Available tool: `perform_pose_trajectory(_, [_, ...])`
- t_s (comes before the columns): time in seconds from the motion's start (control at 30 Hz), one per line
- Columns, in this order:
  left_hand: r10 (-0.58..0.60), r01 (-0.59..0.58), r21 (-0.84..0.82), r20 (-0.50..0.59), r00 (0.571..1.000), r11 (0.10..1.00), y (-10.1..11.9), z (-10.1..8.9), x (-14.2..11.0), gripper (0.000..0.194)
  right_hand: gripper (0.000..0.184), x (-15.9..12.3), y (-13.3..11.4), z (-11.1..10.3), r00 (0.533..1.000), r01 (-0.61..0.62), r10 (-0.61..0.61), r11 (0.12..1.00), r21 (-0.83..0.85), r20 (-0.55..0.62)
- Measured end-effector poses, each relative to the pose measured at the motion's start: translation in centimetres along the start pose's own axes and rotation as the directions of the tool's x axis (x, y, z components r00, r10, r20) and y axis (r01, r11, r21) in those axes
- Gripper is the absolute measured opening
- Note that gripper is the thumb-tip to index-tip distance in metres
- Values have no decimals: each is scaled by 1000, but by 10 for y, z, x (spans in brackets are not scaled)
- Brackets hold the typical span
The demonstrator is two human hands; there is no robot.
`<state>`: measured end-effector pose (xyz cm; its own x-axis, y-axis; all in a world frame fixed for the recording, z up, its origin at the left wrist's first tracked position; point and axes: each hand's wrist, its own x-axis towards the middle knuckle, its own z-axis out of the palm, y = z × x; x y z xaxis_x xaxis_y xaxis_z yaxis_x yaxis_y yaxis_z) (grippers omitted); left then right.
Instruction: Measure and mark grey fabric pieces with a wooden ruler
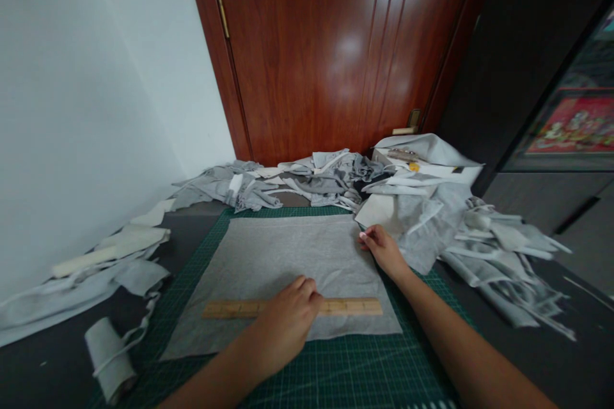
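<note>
A piece of grey cloth [283, 249] lies spread on a green gridded cutting mat [330, 377], slightly creased near its right side. Across the lower part of the cloth runs a wooden ruler [230, 308], flat and roughly level. My left hand [292, 316] is closed over the middle of the ruler, its fingers bent and hiding that stretch. At the cloth's upper right edge is my right hand [381, 249], thumb and fingertips pinched together on the edge.
Grey fabric scraps [330, 182] are heaped along the back, with more scraps [503, 262] at the right. A white box [446, 170] holds small items. Pale strips [129, 243] and a tied fabric roll [109, 358] lie left. Behind stand a wooden door [311, 57] and a white wall [96, 77].
</note>
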<state>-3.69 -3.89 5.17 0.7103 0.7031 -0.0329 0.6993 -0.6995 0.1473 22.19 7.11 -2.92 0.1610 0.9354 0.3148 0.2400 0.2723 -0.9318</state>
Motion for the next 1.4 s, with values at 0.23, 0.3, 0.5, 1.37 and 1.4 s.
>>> perform_pose_trajectory(0.23, [-8, 8, -26, 8, 1000, 1000, -1, -1, 0, 30, 31, 1, 0, 0, 1000, -7, 7, 1000, -15, -2])
perform_pose_trajectory(0.3, [-6, 6, -27, 4, 1000, 1000, -1, -1, 0, 30, 32, 1, 0, 0, 1000, -10, 10, 1000, -9, 1])
perform_pose_trajectory(0.5, [-6, 6, -51, -1, 1000, 999, -2, -1, 0, 32, 34, 1, 1, 1, 1000, -6, 6, 1000, 9, 0])
perform_pose_trajectory(1.37, [-260, 231, -243, -94, 961, 942, -75, 5, -57, 7, 38, -2, 0, 2, 1000, -7, 6, 1000, 14, 14])
perform_pose_trajectory(1.4, [-259, 231, -239, -89, 962, 943, -73, 7, -57, 8, 38, -3, -1, 2, 1000, -7, 7, 1000, 7, 14])
